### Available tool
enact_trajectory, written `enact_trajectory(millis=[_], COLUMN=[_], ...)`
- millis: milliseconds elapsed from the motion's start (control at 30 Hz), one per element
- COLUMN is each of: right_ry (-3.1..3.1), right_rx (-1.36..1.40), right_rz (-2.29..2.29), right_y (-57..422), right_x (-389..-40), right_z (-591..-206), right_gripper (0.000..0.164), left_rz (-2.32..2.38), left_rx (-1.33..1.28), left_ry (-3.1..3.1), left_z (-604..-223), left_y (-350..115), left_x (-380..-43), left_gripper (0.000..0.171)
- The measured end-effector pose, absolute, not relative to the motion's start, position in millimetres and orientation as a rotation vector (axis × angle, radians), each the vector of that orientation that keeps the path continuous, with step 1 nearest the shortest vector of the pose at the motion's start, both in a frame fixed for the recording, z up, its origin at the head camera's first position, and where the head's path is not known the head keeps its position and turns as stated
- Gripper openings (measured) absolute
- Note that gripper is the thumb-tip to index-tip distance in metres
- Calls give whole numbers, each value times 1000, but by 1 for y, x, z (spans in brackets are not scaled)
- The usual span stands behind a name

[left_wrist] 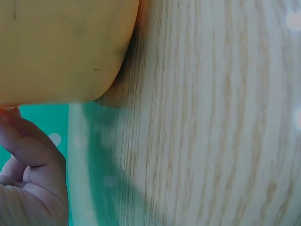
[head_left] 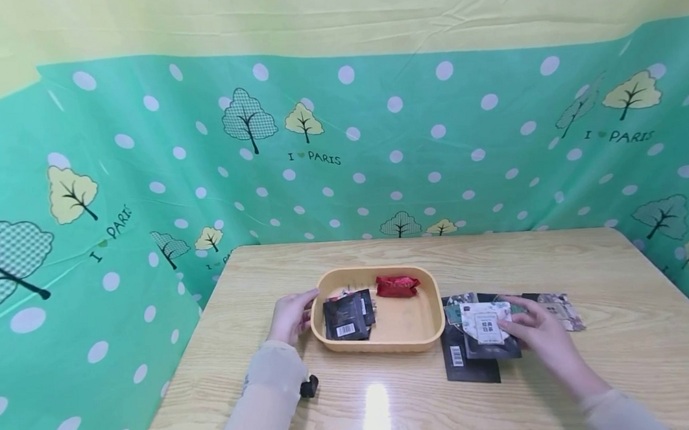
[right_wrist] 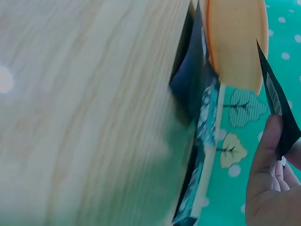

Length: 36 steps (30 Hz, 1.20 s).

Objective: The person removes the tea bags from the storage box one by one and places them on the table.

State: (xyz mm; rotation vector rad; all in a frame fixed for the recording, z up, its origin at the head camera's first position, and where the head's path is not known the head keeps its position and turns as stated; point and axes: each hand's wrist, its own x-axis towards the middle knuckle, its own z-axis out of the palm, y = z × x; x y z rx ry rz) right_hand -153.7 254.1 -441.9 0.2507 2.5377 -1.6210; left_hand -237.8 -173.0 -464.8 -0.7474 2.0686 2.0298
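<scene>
My right hand (head_left: 537, 328) pinches a tea sachet (head_left: 486, 331) with a white floral label and a black lower part. In the right wrist view this sachet (right_wrist: 277, 103) appears edge-on between thumb and fingers, lifted off the table. Beneath and beside it lie several other dark and floral sachets (head_left: 472, 369). My left hand (head_left: 289, 316) holds the left rim of a yellow-orange plastic tray (head_left: 381, 348), thumb and fingers at its edge. Inside the tray, black sachets (head_left: 345, 319) are piled on the left and a shiny red packet (head_left: 397, 286) lies at the back.
The tray and sachets are on a light wood-grain table (head_left: 412, 393). A small black object (head_left: 309, 386) shows beside the left forearm. Behind the table and at its sides hangs a green dotted curtain (head_left: 376, 142) with tree prints.
</scene>
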Motion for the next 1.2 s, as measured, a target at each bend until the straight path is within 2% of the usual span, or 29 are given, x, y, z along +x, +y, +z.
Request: enact_trajectory(millis=[600, 1200], right_ry=[2589, 2762], right_rx=[265, 216], right_rz=[-1345, -1065], right_y=[302, 307], right_x=[-149, -152], right_z=[-469, -477], right_gripper=[73, 73], left_rz=[2046, 2018], left_rx=[-737, -765], left_ry=[2057, 2075], left_z=[-468, -465], left_y=[-173, -172], left_x=[-238, -237], left_gripper=[33, 33])
